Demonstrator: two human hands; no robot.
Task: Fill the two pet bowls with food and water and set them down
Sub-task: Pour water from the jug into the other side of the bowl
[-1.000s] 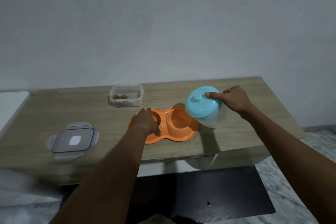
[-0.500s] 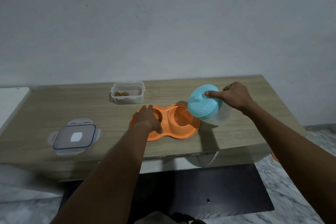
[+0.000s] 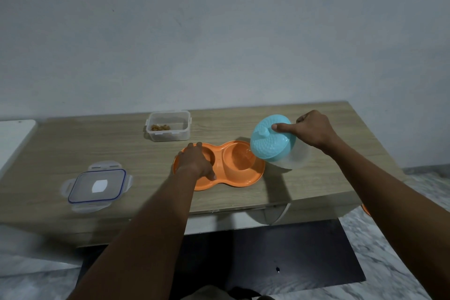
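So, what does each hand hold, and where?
Right hand grips the jug near its top, forefinger on the teal lid. Left hand rests on the left end of the orange bowl.

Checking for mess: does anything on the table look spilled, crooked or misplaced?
Nothing stands out. The jug is tilted over the orange dish's right bowl, held by the right hand; no spill shows on the table.

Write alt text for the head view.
The right hand tips a turquoise-lidded clear jug toward the right well of an orange double pet bowl, while the left hand rests on its left well. Behind stands an open container of kibble; its lid lies left on the wooden table.
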